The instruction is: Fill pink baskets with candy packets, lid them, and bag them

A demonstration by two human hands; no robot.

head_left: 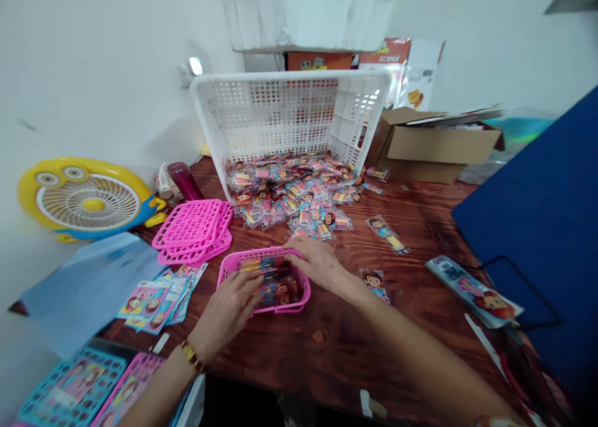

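Observation:
A small pink plastic basket (303, 302) rests on the dark wooden table before me. Inside lie several small clear packets (280, 292) printed with cartoon figures. My left hand (236, 296), with a beaded bracelet at the wrist, reaches over the near left rim; its fingers are loosely apart above the packets. At the far right corner, my right hand (317, 262) has its fingers closed over the pink rim. Behind the basket, a heap of similar packets (303, 206) spills from a tipped white crate (205, 119). Two single packets, one of them a cartoon packet (387, 234), lie to the right.
Stacked pink lattice lids (191, 225), printed cards (159, 299) and a yellow fan (93, 197) are at left. Finished-looking blue baskets (75, 383) sit lower left. A cardboard box (430, 147) stands back right, beside a blue panel (537, 215) and a printed pouch (474, 293).

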